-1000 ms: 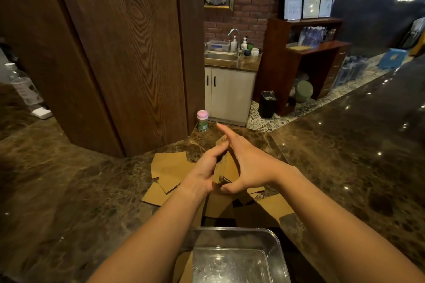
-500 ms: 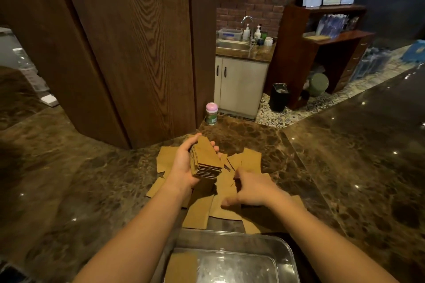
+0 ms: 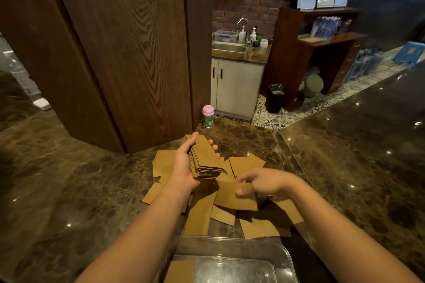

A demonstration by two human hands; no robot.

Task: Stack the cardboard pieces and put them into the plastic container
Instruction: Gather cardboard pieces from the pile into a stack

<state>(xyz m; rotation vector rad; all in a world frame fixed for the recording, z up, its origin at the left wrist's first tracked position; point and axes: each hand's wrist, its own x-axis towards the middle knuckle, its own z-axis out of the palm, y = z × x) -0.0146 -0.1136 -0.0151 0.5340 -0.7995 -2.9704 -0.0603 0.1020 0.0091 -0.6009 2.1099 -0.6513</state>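
Left hand (image 3: 184, 165): raised above the counter, closed around a stack of cardboard pieces (image 3: 205, 158), thumb on the far edge, fingertips on the right side.
Right hand (image 3: 259, 182): pinching a single cardboard piece (image 3: 234, 196) by its upper right corner, lifted slightly off the pile.
Loose cardboard pieces (image 3: 259, 227): scattered and overlapping on the marble counter (image 3: 69, 190), below and between both hands.
Plastic container (image 3: 285, 257): clear, at the near edge, holding one cardboard piece (image 3: 180, 271) at its left side.
Small jar with pink lid (image 3: 208, 116): upright beyond the pile, beside the wooden panel (image 3: 128, 53).
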